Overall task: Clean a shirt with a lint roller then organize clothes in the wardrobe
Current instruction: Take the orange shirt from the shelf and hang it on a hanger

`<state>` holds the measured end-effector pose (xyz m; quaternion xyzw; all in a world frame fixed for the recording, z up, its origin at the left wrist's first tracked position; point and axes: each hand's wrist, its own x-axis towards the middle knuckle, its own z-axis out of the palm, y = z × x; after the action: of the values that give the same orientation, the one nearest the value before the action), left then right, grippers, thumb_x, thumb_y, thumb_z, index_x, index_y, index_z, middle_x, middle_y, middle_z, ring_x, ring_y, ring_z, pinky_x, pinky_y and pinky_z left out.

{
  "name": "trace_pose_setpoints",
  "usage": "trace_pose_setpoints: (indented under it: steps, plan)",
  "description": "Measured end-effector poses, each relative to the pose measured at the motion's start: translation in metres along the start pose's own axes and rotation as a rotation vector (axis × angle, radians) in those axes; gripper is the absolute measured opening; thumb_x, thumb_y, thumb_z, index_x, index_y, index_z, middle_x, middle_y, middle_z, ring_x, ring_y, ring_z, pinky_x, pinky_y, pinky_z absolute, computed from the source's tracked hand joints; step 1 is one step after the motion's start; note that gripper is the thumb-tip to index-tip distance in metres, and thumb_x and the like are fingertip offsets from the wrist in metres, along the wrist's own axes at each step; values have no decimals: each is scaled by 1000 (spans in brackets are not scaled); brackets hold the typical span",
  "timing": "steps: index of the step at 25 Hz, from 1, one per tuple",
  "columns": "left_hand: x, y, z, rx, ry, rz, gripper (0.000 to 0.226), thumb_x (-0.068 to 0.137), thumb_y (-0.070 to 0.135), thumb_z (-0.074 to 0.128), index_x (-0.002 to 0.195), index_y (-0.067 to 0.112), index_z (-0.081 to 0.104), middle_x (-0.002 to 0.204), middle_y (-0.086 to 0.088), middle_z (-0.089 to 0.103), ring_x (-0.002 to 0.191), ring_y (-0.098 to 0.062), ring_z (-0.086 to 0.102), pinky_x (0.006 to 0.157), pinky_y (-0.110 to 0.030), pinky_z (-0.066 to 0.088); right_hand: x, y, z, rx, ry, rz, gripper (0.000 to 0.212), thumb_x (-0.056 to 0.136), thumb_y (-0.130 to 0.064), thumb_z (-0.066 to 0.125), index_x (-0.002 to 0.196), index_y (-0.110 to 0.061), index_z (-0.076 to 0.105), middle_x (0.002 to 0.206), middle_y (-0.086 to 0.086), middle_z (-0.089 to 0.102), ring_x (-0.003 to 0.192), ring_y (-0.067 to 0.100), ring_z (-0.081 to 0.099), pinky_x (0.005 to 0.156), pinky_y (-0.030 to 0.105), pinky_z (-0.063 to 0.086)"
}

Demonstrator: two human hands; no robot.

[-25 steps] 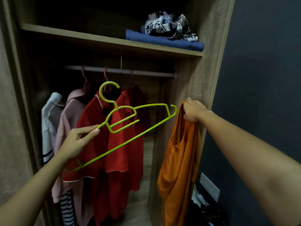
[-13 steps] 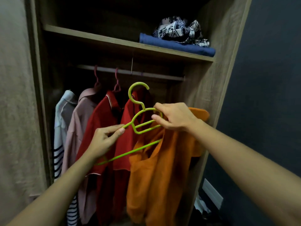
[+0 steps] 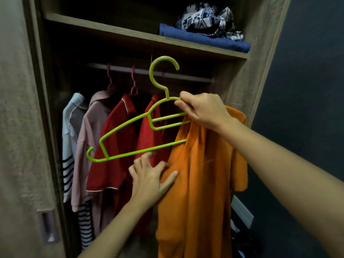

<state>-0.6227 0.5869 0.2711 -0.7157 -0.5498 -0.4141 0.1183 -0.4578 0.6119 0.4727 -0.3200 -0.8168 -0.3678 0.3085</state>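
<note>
A lime green plastic hanger (image 3: 130,138) is held up in front of the open wardrobe, hook upward. My right hand (image 3: 202,110) grips its top right part. An orange shirt (image 3: 202,183) hangs from the hanger's right end, under that hand; the hanger's left arm is bare. My left hand (image 3: 150,177) is below the hanger's bottom bar, fingers spread, with its thumb pressed on the shirt's left edge. No lint roller is in sight.
On the wardrobe rail (image 3: 186,75) hang a striped white shirt (image 3: 69,146), a pink shirt (image 3: 87,138) and two red shirts (image 3: 115,146). The shelf (image 3: 104,32) above carries folded blue cloth (image 3: 202,40) with a patterned bundle (image 3: 206,19). A dark wall (image 3: 307,90) stands at right.
My left hand let go of the hanger's left arm and dropped to the shirt's edge. My right hand brought the orange shirt onto the hanger and now holds the hanger, which sits higher.
</note>
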Motion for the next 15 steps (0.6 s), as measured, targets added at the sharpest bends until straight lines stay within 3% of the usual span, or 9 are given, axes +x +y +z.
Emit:
trace_pose_setpoints:
  steps: [2, 4, 8, 10, 12, 15]
  plan:
    - [-3, -25, 10, -53, -133, 49, 46, 78, 70, 41, 81, 32, 67, 123, -5, 39, 110, -25, 35, 82, -43, 34, -7, 8, -5, 2, 16, 37, 31, 94, -41, 37, 82, -17, 51, 59, 6, 60, 57, 31, 61, 44, 23, 20]
    - [-7, -57, 11, -189, -212, 94, 49, 78, 73, 41, 85, 32, 66, 118, -2, 44, 110, -22, 40, 86, -37, 34, -19, 22, -9, -12, -4, 56, 31, 94, -43, 35, 82, -18, 48, 60, 8, 60, 59, 33, 62, 50, 25, 27]
    - [0, -116, -14, -293, -168, 133, 53, 87, 69, 34, 104, 26, 59, 113, -2, 48, 107, -15, 48, 97, -14, 30, -60, 55, -13, -137, -87, 26, 28, 93, -46, 32, 84, -21, 43, 62, 8, 62, 55, 30, 63, 43, 28, 36]
    - [14, -111, -32, -332, -180, 195, 45, 90, 65, 32, 101, 28, 56, 105, 7, 54, 96, -2, 52, 90, -9, 36, -80, 54, -1, -159, -124, 6, 31, 95, -49, 28, 83, -23, 42, 61, 5, 62, 51, 27, 63, 40, 28, 39]
    - [32, -87, -48, -359, -190, 245, 28, 92, 60, 33, 93, 37, 49, 79, 18, 56, 73, 5, 53, 68, -8, 39, -89, 39, 12, -85, -133, 42, 41, 95, -53, 19, 83, -24, 45, 59, 3, 61, 50, 25, 61, 40, 30, 42]
    - [57, -54, -61, -371, -139, 304, 26, 90, 58, 35, 96, 35, 44, 65, 6, 54, 62, 0, 54, 58, -11, 36, -91, 24, 22, 56, -103, 180, 48, 94, -54, 19, 86, -21, 53, 59, -2, 55, 53, 20, 59, 44, 25, 37]
